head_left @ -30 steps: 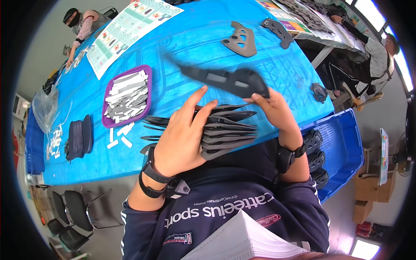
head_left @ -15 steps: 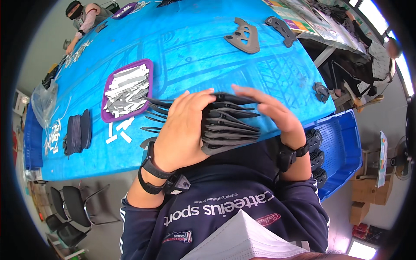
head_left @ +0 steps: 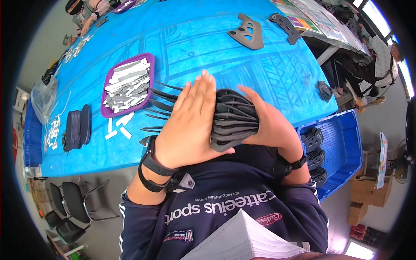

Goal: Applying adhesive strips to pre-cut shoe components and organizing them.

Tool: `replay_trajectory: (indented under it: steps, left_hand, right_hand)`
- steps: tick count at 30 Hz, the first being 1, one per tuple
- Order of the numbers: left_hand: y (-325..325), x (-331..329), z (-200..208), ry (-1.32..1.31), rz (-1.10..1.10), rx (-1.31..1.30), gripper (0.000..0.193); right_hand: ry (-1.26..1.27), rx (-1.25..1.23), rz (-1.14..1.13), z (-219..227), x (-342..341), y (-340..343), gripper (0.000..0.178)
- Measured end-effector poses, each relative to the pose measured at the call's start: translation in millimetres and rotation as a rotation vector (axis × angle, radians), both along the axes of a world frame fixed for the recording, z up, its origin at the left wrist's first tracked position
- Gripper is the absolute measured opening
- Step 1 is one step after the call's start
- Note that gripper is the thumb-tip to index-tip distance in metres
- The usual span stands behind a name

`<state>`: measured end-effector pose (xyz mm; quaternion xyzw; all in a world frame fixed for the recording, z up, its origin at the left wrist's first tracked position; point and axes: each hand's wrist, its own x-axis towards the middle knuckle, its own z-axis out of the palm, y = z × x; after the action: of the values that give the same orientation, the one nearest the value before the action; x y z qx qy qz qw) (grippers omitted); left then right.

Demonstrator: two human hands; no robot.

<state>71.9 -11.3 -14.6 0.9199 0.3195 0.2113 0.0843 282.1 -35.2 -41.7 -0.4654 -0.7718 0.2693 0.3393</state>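
Note:
A stack of dark grey curved pads stands on edge between my hands at the table's near edge, its thin layers fanned out at the left end. My left hand lies across the middle of the stack, fingers straight and together, with the thumb at the near side. My right hand cups the right end, its thumb and fingers around the layers; a fingertip at the far side is blurred. The palms and the pads' inner faces are hidden.
A purple tray of white and grey strips stands beyond my left hand, with loose strips beside it. Another dark stack is at left. Grey shaped pads lie far right. A blue crate holds dark parts; a co-worker sits far left.
My right hand has closed in on the stack's right end, where it was apart before. My left fingers have straightened from their curl over the top, and the layers sit closer together.

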Motion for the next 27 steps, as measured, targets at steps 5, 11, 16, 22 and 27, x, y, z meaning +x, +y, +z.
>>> replay_trajectory:
  steps: [5, 11, 16, 22, 27]
  left_hand:
    - [4.2, 3.9, 1.3, 0.035, 0.016, 0.013, 0.111]
    - [-3.0, 5.2, 2.5, 0.039, 0.013, -0.031, 0.115]
    - [0.9, 6.0, 3.3, 0.087, 0.026, -0.035, 0.124]
    - [8.5, 4.5, 3.8, 0.026, -0.077, -0.047, 0.122]
    - [10.9, 1.3, -4.8, -0.004, -0.052, -0.079, 0.123]
  right_hand:
    - [0.031, -0.056, -0.017, -11.7, -3.8, 0.6, 0.068]
    - [-0.032, 0.182, -0.011, -5.1, -7.7, -4.2, 0.074]
    - [-0.204, 0.331, -0.146, -0.1, -14.9, 6.8, 0.084]
    - [0.047, 0.076, -0.066, -1.3, -18.7, 4.9, 0.078]
    - [0.037, -0.006, -0.044, -0.9, -17.1, 6.4, 0.071]
